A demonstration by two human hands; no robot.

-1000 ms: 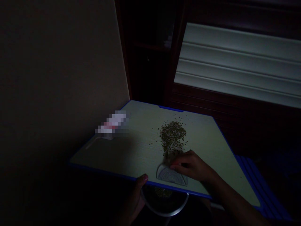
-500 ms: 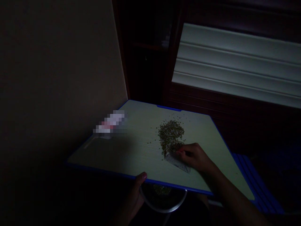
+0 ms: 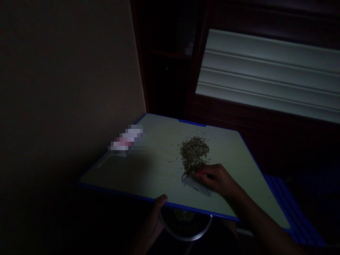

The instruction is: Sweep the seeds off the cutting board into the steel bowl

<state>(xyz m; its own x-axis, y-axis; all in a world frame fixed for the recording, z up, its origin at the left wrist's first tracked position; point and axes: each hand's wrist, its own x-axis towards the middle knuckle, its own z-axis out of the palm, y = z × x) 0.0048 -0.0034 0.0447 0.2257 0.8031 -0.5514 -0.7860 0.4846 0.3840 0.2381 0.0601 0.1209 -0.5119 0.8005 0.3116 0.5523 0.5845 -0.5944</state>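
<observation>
The loose pile of small greenish grains (image 3: 194, 154) lies on the pale table (image 3: 156, 166), right of its middle, with stray grains scattered round it. At the near edge of the pile a clear flat piece (image 3: 196, 185) with a curved side stands on edge, tilted, touching the grains.

The right hand (image 3: 219, 180) has this piece pinched along its top edge. The fingers are curled closed on it, the knuckles up, and the forearm runs off toward the lower right corner.

Below the table's blue front edge sits a metal bowl (image 3: 202, 233), with a few grains (image 3: 184, 214) showing inside it. The left hand (image 3: 154, 221) is closed on the bowl's left rim. Its thumb points up against the table edge.

The light is very poor. The left hand's fingers and wrist are lost in shadow, and most of the bowl is hidden under the table. A small white and red object (image 3: 126, 140) near the table's left edge is blurred beyond reading. A blue slatted surface (image 3: 292, 209) beside the table on the right is barely visible.
</observation>
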